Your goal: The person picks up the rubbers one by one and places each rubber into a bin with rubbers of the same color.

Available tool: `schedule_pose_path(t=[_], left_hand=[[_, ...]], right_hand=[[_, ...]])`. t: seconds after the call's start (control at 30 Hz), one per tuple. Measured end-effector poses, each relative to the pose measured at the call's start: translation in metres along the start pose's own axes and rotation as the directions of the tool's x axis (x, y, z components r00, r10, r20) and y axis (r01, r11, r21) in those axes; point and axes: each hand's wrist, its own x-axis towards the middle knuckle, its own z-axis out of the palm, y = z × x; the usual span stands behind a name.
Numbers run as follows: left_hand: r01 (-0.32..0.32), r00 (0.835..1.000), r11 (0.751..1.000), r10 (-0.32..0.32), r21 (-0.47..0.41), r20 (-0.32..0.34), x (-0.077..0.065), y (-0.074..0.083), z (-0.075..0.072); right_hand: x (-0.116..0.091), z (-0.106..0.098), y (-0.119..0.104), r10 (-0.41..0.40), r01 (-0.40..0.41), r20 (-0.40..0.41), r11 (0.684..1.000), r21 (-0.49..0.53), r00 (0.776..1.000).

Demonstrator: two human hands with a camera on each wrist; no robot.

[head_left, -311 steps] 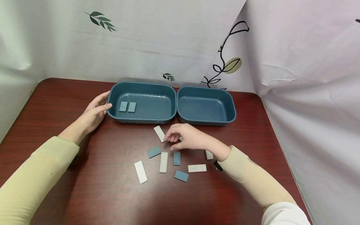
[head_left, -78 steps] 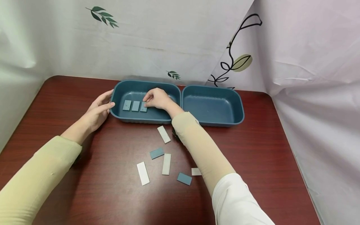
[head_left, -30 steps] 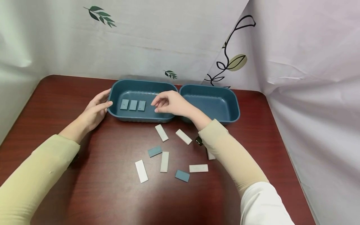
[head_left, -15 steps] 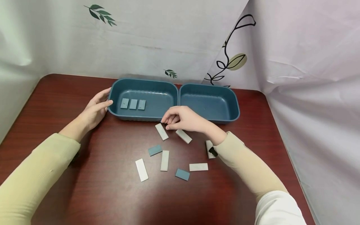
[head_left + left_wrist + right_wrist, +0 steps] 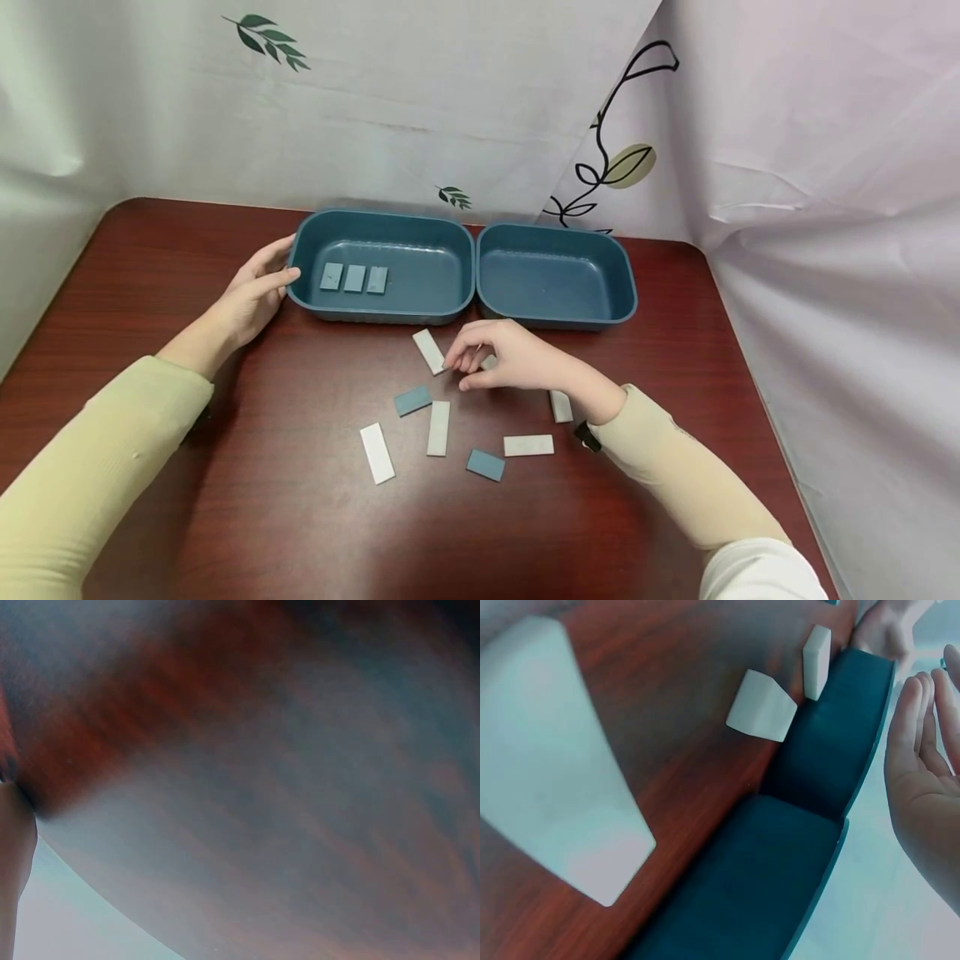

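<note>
My left hand [image 5: 258, 292] holds the left end of the left blue tray [image 5: 382, 317], with its thumb on the rim and its fingers against the outer wall. Inside that tray, three small blue-grey tiles [image 5: 355, 278] lie in a row. My right hand [image 5: 498, 354] hovers over the table in front of the trays, its fingers loosely bent and holding nothing. Just left of its fingertips lies a white tile [image 5: 428, 350]; another white tile [image 5: 489, 362] is partly hidden beneath the hand. In the right wrist view, the right hand's fingers [image 5: 907, 724] look nearly straight.
The right blue tray [image 5: 557, 320] stands beside the left one. Nearer on the brown table [image 5: 300, 500] lie two blue-grey tiles, one of them here [image 5: 486, 465], and several white tiles, including this white tile [image 5: 377, 453]. A pale curtain [image 5: 375, 108] hangs behind. The left wrist view is blurred.
A third blue-grey tile has been set down in the left tray. My right hand has then drawn back from that tray toward the white tiles. My left hand has stayed at the tray.
</note>
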Motion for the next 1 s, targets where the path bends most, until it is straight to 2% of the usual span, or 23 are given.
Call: schedule_pose_path(t=[0.4, 0.6, 0.77, 1.0], left_hand=[[0.004, 1.0, 1.0, -0.004, 0.003, -0.002, 0.0, 0.0, 0.0], [0.01, 1.0, 1.0, -0.01, 0.001, -0.002, 0.0, 0.001, 0.0], [0.012, 1.0, 1.0, -0.012, -0.007, 0.0, -0.001, 0.002, 0.001], [0.009, 1.0, 1.0, -0.009, -0.006, 0.001, -0.001, 0.002, 0.001]], right_hand=[[-0.015, 0.009, 0.0, 0.01, 0.002, 0.154, 0.997, -0.076, 0.988], [-0.019, 0.011, 0.0, 0.018, 0.005, 0.23, 0.995, -0.097, 0.973], [-0.023, 0.015, 0.002, 0.055, -0.026, 0.294, 0.995, -0.101, 0.954], [-0.027, 0.026, 0.009, 0.064, -0.02, 0.355, 0.992, -0.128, 0.933]])
